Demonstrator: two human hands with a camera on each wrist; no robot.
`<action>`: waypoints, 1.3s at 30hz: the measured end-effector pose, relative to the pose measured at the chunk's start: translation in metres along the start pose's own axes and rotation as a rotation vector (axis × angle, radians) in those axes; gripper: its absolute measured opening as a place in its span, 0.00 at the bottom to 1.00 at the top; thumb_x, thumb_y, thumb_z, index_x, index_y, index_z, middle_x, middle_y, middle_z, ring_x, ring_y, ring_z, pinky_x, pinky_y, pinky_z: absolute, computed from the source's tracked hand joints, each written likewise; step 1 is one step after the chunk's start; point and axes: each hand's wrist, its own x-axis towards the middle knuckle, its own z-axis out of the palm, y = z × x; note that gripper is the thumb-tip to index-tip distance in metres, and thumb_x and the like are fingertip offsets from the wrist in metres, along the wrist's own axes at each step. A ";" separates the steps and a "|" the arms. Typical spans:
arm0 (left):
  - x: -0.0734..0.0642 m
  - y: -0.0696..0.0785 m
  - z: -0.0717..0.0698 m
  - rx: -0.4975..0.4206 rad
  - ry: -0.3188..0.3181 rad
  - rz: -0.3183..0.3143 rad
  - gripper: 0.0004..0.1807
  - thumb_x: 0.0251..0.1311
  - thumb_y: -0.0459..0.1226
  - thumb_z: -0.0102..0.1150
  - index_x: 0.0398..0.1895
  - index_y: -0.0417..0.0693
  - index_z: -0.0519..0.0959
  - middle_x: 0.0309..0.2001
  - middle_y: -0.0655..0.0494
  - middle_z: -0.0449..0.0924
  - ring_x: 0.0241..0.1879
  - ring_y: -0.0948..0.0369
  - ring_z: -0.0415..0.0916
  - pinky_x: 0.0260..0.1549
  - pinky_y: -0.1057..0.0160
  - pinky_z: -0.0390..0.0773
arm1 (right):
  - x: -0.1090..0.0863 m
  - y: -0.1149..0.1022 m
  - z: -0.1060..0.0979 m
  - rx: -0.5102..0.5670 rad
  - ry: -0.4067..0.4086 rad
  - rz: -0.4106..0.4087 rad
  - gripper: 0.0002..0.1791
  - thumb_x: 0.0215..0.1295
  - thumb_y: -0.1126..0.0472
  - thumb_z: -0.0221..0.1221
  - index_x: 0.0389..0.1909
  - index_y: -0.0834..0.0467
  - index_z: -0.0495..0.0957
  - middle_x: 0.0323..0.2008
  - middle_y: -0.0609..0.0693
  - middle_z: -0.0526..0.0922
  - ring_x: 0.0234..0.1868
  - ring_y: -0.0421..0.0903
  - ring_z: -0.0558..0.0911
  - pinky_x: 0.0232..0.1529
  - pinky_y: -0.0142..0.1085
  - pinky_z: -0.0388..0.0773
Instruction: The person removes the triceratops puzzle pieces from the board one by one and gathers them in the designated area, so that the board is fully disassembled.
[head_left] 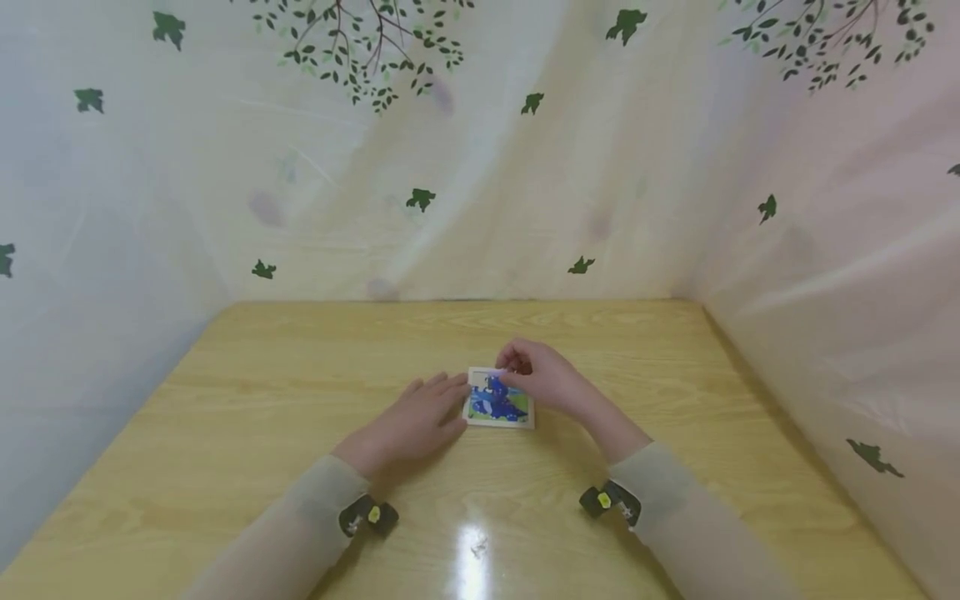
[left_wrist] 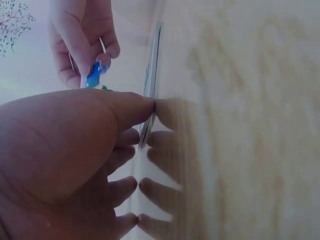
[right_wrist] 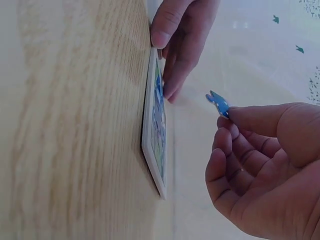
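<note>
My right hand (head_left: 546, 377) pinched a small blue piece (right_wrist: 219, 105) by one end, between the thumb and a fingertip, the other fingers curled in loosely beneath; the piece was up in the air above the board (head_left: 501, 424), apart from it, its forked far end sticking out free of my grip; it looked thin and stiff, so I judged it very light, with no need to squeeze, though the narrow prongs seemed the part likeliest to chip; the end I had was a sound place to hold it, and a grip on its edges would have left the underside free as well; the face, if as smooth as it looked, might have slid under a dry thumb; beyond that, my left hand (head_left: 422, 419) lay at the board's left edge, fingers extended and not wrapped round it, the thumb tip touching its side; the board lay flat on the table (head_left: 480, 483), pale-rimmed around a blue and green picture, slim and rigid by the look of it, light enough, I reckoned, to skid unless steadied at the rim
</note>
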 end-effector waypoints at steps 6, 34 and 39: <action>0.001 -0.002 0.002 0.005 -0.012 -0.027 0.35 0.86 0.51 0.51 0.87 0.45 0.64 0.87 0.48 0.59 0.86 0.42 0.52 0.83 0.32 0.44 | -0.012 -0.005 0.000 0.027 -0.062 -0.020 0.04 0.78 0.62 0.68 0.46 0.55 0.82 0.41 0.49 0.85 0.45 0.47 0.83 0.52 0.42 0.84; 0.002 -0.005 -0.003 0.036 0.005 -0.061 0.32 0.88 0.49 0.45 0.87 0.46 0.65 0.87 0.48 0.57 0.86 0.41 0.51 0.82 0.28 0.46 | -0.019 -0.002 0.032 -0.056 -0.342 -0.134 0.02 0.75 0.62 0.70 0.42 0.55 0.86 0.37 0.43 0.86 0.39 0.41 0.83 0.46 0.36 0.84; 0.002 -0.006 -0.004 0.030 0.003 -0.061 0.32 0.88 0.49 0.46 0.86 0.46 0.65 0.87 0.47 0.58 0.86 0.41 0.52 0.82 0.28 0.47 | -0.017 -0.003 0.036 -0.108 -0.331 -0.142 0.02 0.75 0.61 0.70 0.41 0.54 0.86 0.36 0.42 0.85 0.40 0.40 0.82 0.48 0.36 0.83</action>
